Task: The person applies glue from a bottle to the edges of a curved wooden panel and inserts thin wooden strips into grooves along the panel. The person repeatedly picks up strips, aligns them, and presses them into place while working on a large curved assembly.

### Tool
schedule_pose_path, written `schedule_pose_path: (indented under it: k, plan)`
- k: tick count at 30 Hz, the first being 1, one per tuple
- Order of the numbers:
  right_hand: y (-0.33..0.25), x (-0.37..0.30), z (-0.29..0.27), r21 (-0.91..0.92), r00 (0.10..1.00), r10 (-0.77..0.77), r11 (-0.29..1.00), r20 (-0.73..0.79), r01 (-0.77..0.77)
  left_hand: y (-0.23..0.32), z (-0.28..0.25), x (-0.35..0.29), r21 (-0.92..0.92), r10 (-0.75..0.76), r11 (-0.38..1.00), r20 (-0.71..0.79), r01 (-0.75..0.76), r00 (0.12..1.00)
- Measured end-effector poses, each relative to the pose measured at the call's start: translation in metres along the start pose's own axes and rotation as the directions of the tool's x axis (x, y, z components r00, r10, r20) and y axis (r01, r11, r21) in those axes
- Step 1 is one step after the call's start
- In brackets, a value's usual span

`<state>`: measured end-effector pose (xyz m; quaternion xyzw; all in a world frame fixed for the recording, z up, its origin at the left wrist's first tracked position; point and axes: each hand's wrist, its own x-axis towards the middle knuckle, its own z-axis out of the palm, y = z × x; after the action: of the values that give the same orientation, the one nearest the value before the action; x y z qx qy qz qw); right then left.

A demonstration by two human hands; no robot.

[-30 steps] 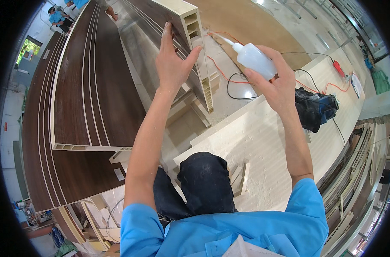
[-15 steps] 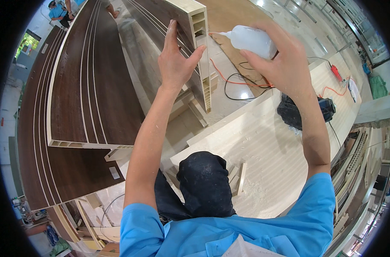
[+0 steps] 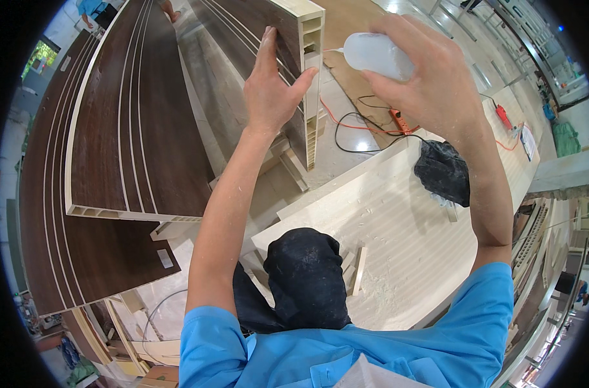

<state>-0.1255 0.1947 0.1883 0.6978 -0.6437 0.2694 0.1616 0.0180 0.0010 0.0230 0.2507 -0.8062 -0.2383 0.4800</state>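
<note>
A dark brown panel (image 3: 285, 37) with light stripes stands on edge ahead of me. Its pale end (image 3: 312, 33) shows several hollow slots. Against this panel lies my left hand (image 3: 272, 94), fingers stretched along the dark face and thumb out at the pale end. My right hand (image 3: 430, 74) is wrapped round a translucent white squeeze bottle (image 3: 375, 56), held on its side. The bottle's thin nozzle points left, close to the slotted end; whether it touches cannot be seen.
Further dark striped panels (image 3: 100, 149) stand and lie at left. A pale board (image 3: 411, 239) at right bears a black bundle (image 3: 442, 171) and a red tool (image 3: 503, 116). Cables and an orange power strip (image 3: 398, 120) lie beyond. Another person (image 3: 91, 10) is at far left.
The view has shifted slightly, and my right forearm sits a little further right. Both hands keep their places by the panel end, the bottle still in the right one.
</note>
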Motion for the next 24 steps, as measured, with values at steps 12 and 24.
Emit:
schedule_pose_path:
  k: [12,24]
  plan:
    - [-0.003,0.001,-0.001,-0.015,0.999,0.038,0.999,0.031,-0.037,-0.001,-0.001,-0.001,0.019,-0.008,1.000,0.012,0.008,1.000]
    - [0.032,-0.063,0.046,0.453,0.870,0.490,0.791,-0.063,-0.412,0.003,-0.003,0.001,-0.025,-0.065,0.997,0.038,0.066,0.997]
